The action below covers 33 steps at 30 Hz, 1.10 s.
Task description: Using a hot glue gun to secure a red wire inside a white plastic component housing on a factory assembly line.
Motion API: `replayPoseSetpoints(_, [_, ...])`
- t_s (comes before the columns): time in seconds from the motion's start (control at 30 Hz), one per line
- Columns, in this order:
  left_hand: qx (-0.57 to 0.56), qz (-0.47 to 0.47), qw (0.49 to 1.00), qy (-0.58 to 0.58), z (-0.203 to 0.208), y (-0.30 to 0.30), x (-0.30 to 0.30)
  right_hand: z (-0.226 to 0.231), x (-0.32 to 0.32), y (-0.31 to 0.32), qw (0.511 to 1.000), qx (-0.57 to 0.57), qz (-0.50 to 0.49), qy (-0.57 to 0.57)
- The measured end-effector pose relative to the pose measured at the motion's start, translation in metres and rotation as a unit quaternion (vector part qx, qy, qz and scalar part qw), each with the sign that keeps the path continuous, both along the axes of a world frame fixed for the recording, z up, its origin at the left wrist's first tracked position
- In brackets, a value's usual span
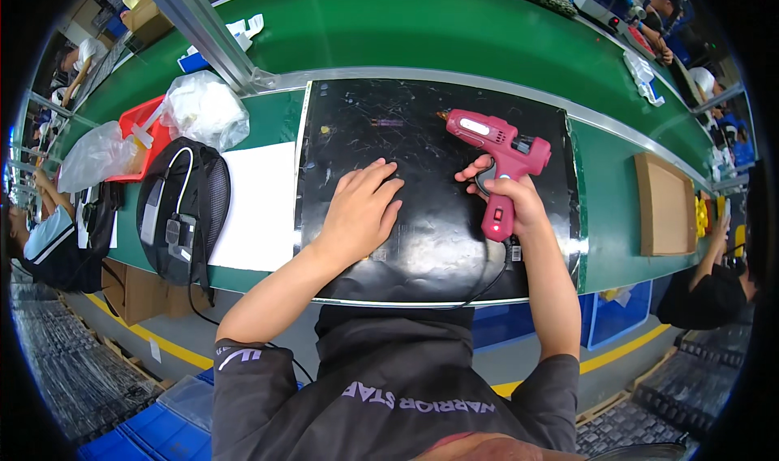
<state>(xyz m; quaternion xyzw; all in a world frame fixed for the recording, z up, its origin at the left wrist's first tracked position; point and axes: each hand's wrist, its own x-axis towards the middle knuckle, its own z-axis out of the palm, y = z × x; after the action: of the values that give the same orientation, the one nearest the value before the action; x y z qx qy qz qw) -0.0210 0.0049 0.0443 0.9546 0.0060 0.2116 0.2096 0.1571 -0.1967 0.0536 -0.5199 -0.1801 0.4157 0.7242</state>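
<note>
My right hand (526, 203) is wrapped round the handle of a pink glue gun (505, 154), its nozzle pointing to the far left. The gun is held over the right part of a black mat (430, 254), and a small red light shows on its handle. From the handle's foot a black cord (488, 286) runs toward the mat's near edge. Palm down on the middle of the mat, my left hand (357, 213) is open with fingers stretched out, and it holds nothing. Small yellowish bits (325, 129) lie on the mat's far left.
Left of the mat are a white sheet (261, 205), a black mesh bag (213, 205) with a cable and a red bin (132, 122) with plastic bags. A metal post (199, 27) rises behind. A cardboard tray (667, 205) stands right. A green surface (389, 35) stretches beyond. People work at both sides.
</note>
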Motion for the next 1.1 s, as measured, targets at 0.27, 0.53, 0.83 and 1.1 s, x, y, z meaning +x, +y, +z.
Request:
replayPoseSetpoints(0.27, [0.001,-0.007,1.0,-0.011,-0.0019,-0.0023,-0.0026,-0.0007,0.0002,0.0006,1.0,0.0,0.0,0.002])
replayPoseSetpoints(0.53, [-0.018,0.0,0.999,-0.029,0.0025,-0.002,-0.0004,-0.0012,0.001,0.0002,1.0,0.0,-0.003,0.004])
replayPoseSetpoints(0.83, [-0.004,0.001,1.0,-0.011,-0.0011,-0.0009,-0.0012,-0.0019,0.0003,0.0013,1.0,0.002,0.0,0.006])
replayPoseSetpoints(1.1, [-0.055,-0.018,0.998,-0.034,-0.0014,-0.0014,-0.002,-0.0007,0.0008,0.0007,1.0,0.002,0.005,0.001])
